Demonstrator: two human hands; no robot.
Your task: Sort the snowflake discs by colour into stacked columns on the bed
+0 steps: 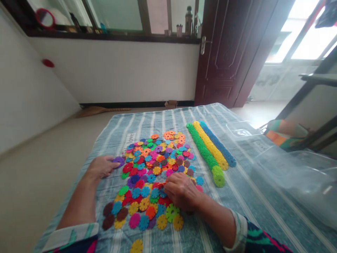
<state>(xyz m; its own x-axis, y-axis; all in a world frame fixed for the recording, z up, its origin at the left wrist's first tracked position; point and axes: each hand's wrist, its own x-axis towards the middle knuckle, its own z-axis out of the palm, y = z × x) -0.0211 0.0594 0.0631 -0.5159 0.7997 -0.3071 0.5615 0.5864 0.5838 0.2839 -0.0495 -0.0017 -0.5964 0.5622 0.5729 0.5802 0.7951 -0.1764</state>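
Observation:
Many notched plastic discs (157,170) of mixed colours lie in a loose pile on the striped cloth. At the pile's left side, my left hand (102,166) pinches a purple disc (119,161); whether more discs sit under it I cannot tell. My right hand (181,189) reaches into the right part of the pile, palm down with fingers curled together. An orange-red edge shows by its fingertips, but what they hold is mostly hidden. To the right lie overlapping rows of discs: green (202,149), yellow (210,146) and blue (218,144).
A striped blue-grey cloth (247,196) covers the table. On its right stand a clear plastic bin (297,182) and a clear lid or tray (243,130). One yellow disc (137,246) lies apart at the near edge. Beyond are a wall and a dark red door (223,52).

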